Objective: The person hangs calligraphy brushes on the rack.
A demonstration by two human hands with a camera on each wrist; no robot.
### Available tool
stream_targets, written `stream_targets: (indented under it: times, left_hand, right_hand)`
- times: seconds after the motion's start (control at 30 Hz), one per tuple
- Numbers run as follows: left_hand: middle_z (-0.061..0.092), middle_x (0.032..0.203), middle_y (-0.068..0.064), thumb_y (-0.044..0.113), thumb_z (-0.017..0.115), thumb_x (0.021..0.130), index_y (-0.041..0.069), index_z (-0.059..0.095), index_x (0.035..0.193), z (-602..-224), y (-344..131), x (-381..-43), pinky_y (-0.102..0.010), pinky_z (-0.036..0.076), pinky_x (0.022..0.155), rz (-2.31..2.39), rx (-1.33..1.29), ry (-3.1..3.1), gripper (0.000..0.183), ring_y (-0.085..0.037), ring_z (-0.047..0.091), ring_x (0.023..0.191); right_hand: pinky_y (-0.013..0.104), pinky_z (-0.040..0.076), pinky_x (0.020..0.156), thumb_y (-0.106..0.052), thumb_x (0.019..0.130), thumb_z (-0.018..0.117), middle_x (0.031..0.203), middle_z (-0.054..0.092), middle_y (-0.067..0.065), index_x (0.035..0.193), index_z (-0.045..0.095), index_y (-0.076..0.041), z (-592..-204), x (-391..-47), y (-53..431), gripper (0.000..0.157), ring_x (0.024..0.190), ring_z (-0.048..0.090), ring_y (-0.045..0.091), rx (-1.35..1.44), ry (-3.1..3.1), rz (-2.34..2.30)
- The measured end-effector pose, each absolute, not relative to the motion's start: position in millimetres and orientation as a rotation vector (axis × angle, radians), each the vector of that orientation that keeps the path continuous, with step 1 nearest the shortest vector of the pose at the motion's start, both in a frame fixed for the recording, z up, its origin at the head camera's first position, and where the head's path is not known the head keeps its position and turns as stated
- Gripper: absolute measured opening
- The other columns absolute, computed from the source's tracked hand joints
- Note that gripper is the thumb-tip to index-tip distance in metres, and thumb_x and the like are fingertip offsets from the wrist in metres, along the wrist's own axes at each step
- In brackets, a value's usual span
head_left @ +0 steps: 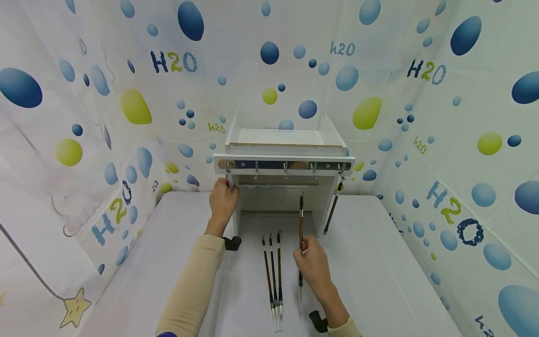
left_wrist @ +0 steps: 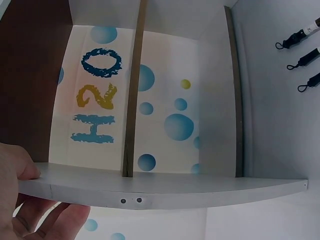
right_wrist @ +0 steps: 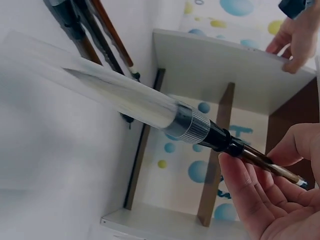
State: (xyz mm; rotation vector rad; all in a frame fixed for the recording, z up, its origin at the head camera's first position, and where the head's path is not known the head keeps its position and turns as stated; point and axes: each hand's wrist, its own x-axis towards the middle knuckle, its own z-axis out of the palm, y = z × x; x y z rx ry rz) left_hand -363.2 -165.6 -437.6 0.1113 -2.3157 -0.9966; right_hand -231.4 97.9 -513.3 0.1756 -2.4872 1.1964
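Note:
My left hand (head_left: 223, 201) grips the left side panel (left_wrist: 165, 192) of a small white shelf (head_left: 284, 151); in the left wrist view the thumb and fingers lie on either side of the panel's edge. My right hand (head_left: 313, 264) pinches a calligraphy brush (head_left: 301, 220) by its brown handle. This brush is held upright in front of the shelf, hanging loop at the top. A clear cap (right_wrist: 125, 95) covers its pale bristles, seen in the right wrist view. Another brush (head_left: 333, 208) hangs from the rightmost hook of the shelf's rail (head_left: 269, 165).
Three capped brushes (head_left: 273, 276) lie side by side on the white table (head_left: 379, 281), left of my right hand. Several metal hooks (head_left: 285, 171) line the front rail. Bubble-printed sheets (head_left: 269, 28) enclose the back and sides.

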Motion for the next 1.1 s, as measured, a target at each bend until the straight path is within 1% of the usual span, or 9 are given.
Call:
stream_targets:
  times: [0.3, 0.5, 0.7, 0.9, 1.1]
  left_hand:
    - [0.063, 0.090, -0.020, 0.019, 0.054, 0.090, 0.000, 0.059, 0.094, -436.6, -165.6, -361.3, -0.060, 0.049, 0.074, -1.012, 0.125, -2.329, 0.020, -0.044, 0.065, 0.083]
    - [0.062, 0.089, -0.020, 0.019, 0.054, 0.090, 0.000, 0.057, 0.092, -436.4, -166.2, -362.5, -0.060, 0.049, 0.074, -1.010, 0.128, -2.336, 0.019, -0.044, 0.064, 0.083]
    - [0.062, 0.088, -0.020, 0.019, 0.054, 0.090, 0.000, 0.057, 0.092, -436.7, -165.7, -362.2, -0.059, 0.049, 0.072, -1.011, 0.140, -2.331, 0.019, -0.044, 0.064, 0.080]
    - [0.061, 0.086, -0.020, 0.018, 0.054, 0.090, 0.000, 0.056, 0.090, -436.6, -164.8, -360.7, -0.058, 0.049, 0.069, -1.016, 0.139, -2.322, 0.017, -0.043, 0.063, 0.077]
    - [0.062, 0.088, -0.019, 0.017, 0.054, 0.089, 0.000, 0.058, 0.092, -435.5, -164.8, -360.0, -0.059, 0.050, 0.071, -1.041, 0.143, -2.328, 0.018, -0.045, 0.064, 0.080]
  right_hand:
    - [0.020, 0.049, 0.055, -0.001, 0.084, 0.060, 0.087, 0.066, 0.010, 0.117, 0.062, 0.007, -503.5, -231.1, 99.5, 0.034, 0.069, 0.063, 0.011, 0.200, -2.420, 1.167]
    - [0.021, 0.052, 0.056, 0.001, 0.084, 0.061, 0.089, 0.066, 0.013, 0.118, 0.060, 0.010, -496.2, -231.7, 101.3, 0.035, 0.070, 0.065, 0.014, 0.223, -2.352, 1.133]
    - [0.022, 0.051, 0.057, -0.001, 0.084, 0.061, 0.092, 0.067, 0.013, 0.119, 0.060, 0.009, -488.4, -234.2, 104.3, 0.037, 0.072, 0.065, 0.015, 0.175, -2.353, 1.128]
    - [0.024, 0.052, 0.059, -0.001, 0.084, 0.061, 0.090, 0.068, 0.013, 0.116, 0.061, 0.007, -483.9, -237.2, 107.1, 0.033, 0.073, 0.065, 0.017, 0.165, -2.347, 1.139]
    - [0.024, 0.052, 0.059, -0.001, 0.085, 0.060, 0.090, 0.067, 0.013, 0.115, 0.061, 0.008, -484.4, -238.2, 107.9, 0.032, 0.073, 0.064, 0.017, 0.172, -2.344, 1.126]
